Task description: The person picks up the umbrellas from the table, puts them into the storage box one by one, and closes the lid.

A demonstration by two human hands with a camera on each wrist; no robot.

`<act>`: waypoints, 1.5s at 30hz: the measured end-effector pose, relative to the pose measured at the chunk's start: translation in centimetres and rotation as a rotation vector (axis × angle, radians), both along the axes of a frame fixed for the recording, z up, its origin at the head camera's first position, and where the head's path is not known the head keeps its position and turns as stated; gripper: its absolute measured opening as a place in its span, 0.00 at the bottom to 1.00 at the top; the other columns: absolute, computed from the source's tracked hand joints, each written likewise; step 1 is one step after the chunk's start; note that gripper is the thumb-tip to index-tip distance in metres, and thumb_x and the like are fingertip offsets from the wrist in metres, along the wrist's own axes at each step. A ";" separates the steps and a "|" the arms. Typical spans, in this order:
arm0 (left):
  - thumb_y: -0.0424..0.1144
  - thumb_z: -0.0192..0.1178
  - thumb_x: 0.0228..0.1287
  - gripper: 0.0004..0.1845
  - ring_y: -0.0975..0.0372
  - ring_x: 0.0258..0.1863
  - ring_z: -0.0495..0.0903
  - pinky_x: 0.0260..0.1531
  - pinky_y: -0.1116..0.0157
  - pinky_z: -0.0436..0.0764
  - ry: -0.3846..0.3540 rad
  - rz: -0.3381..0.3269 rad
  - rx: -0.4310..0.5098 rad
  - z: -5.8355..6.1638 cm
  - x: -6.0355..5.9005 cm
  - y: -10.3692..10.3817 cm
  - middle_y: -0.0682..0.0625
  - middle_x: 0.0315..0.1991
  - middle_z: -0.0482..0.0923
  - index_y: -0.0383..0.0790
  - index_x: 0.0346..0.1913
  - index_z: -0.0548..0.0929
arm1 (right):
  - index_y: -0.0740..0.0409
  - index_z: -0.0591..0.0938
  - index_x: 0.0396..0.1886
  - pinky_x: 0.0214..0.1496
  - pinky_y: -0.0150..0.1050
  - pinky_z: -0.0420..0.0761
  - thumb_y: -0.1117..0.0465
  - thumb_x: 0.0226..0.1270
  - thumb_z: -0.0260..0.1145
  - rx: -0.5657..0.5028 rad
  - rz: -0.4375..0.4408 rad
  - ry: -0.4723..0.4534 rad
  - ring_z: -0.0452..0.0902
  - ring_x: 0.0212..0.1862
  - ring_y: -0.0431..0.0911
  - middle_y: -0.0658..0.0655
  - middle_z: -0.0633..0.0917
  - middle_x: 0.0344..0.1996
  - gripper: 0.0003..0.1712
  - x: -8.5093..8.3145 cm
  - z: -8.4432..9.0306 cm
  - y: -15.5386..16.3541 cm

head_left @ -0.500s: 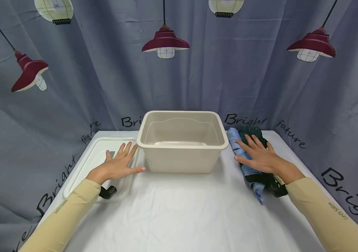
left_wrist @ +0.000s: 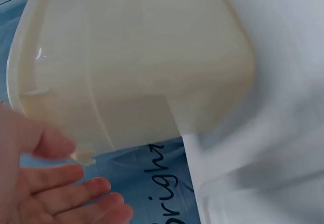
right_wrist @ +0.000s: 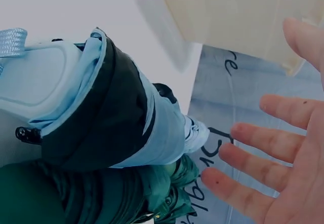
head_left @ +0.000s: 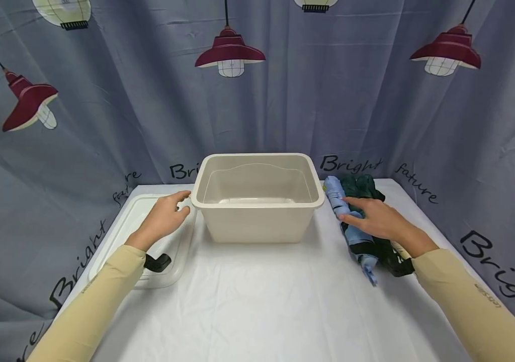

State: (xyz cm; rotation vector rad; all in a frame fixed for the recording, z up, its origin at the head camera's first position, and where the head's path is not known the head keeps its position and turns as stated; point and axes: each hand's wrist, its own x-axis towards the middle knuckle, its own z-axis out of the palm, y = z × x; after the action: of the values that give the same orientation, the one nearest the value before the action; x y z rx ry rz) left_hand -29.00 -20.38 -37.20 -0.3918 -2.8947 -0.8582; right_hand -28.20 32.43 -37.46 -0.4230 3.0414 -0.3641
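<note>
The left hand (head_left: 160,218) holds nothing, its fingers gently bent and the thumb standing apart from them, close by the left end of a beige bin (head_left: 257,226) (whether a fingertip touches the rim, I cannot tell). The right hand (head_left: 381,218) is loosely spread and holds nothing either; it hangs over a folded blue umbrella (head_left: 353,232), its fingers apart from the fabric in the right wrist view. Alongside lies a dark green umbrella (head_left: 365,187), partly hidden by that hand. The blue one has a black band around it and a pale handle with a cord at its near end. Beneath the left hand, a white lid (head_left: 176,246) lies flat. The bin stands upright between lid and umbrellas, near the far edge of the white-covered table (head_left: 257,301). Behind hangs a grey-blue curtain (head_left: 330,100) printed with red lamps (head_left: 230,53) and black lettering.
</note>
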 end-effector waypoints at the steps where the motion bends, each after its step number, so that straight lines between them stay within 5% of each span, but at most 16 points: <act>1: 0.37 0.47 0.72 0.28 0.43 0.54 0.82 0.53 0.47 0.79 0.012 0.020 0.028 0.2 -0.2 0.1 0.36 0.67 0.74 0.35 0.73 0.68 | 0.58 0.65 0.77 0.63 0.73 0.66 0.27 0.69 0.53 -0.001 -0.006 0.000 0.63 0.71 0.70 0.71 0.68 0.72 0.50 -0.1 0.1 0.0; 3: 0.36 0.44 0.74 0.25 0.42 0.61 0.78 0.57 0.45 0.77 0.035 0.051 0.093 0.4 -0.5 0.2 0.35 0.64 0.77 0.34 0.71 0.71 | 0.58 0.65 0.77 0.64 0.73 0.64 0.28 0.70 0.54 -0.002 -0.011 -0.001 0.62 0.72 0.71 0.71 0.67 0.72 0.49 -0.2 0.1 0.0; 9: 0.43 0.43 0.77 0.25 0.45 0.57 0.80 0.55 0.46 0.77 0.072 0.121 0.221 1.6 -1.9 1.3 0.37 0.58 0.81 0.34 0.68 0.73 | 0.60 0.64 0.77 0.65 0.73 0.63 0.31 0.72 0.55 -0.007 -0.012 0.001 0.60 0.72 0.72 0.73 0.66 0.72 0.47 -0.4 0.1 -0.1; 15: 0.54 0.45 0.77 0.33 0.46 0.66 0.75 0.61 0.46 0.75 -0.038 0.121 0.242 3.2 -3.2 2.8 0.38 0.67 0.75 0.40 0.76 0.63 | 0.62 0.65 0.77 0.65 0.73 0.62 0.29 0.70 0.54 -0.020 -0.011 -0.010 0.59 0.72 0.72 0.74 0.65 0.73 0.50 -0.4 0.1 -0.5; 25: 0.47 0.49 0.74 0.34 0.43 0.68 0.72 0.63 0.47 0.74 -0.065 0.091 0.078 2.9 -5.8 3.2 0.36 0.73 0.66 0.43 0.80 0.58 | 0.61 0.65 0.77 0.67 0.71 0.62 0.29 0.71 0.54 -0.036 0.007 -0.019 0.59 0.73 0.70 0.72 0.65 0.73 0.49 -0.6 -0.4 -1.0; 36: 0.39 0.44 0.72 0.35 0.42 0.72 0.66 0.64 0.45 0.69 -0.048 0.000 -0.082 3.3 -6.4 3.2 0.34 0.75 0.61 0.38 0.80 0.53 | 0.63 0.65 0.76 0.67 0.71 0.62 0.30 0.72 0.54 0.006 -0.003 -0.012 0.60 0.72 0.71 0.73 0.66 0.72 0.49 -0.2 -0.3 0.2; 45: 0.39 0.45 0.71 0.35 0.45 0.61 0.75 0.56 0.47 0.73 -0.027 -0.036 -0.130 3.6 -6.5 2.9 0.33 0.71 0.67 0.35 0.79 0.56 | 0.65 0.65 0.76 0.68 0.72 0.61 0.30 0.71 0.54 0.021 -0.011 -0.022 0.59 0.72 0.73 0.76 0.65 0.72 0.50 -0.2 -0.3 1.1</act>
State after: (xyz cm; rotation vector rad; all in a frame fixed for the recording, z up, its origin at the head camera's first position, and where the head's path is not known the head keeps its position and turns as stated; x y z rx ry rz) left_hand -35.48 -17.43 -33.61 -0.4481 -2.9870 -0.6877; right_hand -28.40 33.52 -37.79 -0.3982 3.0248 -0.3349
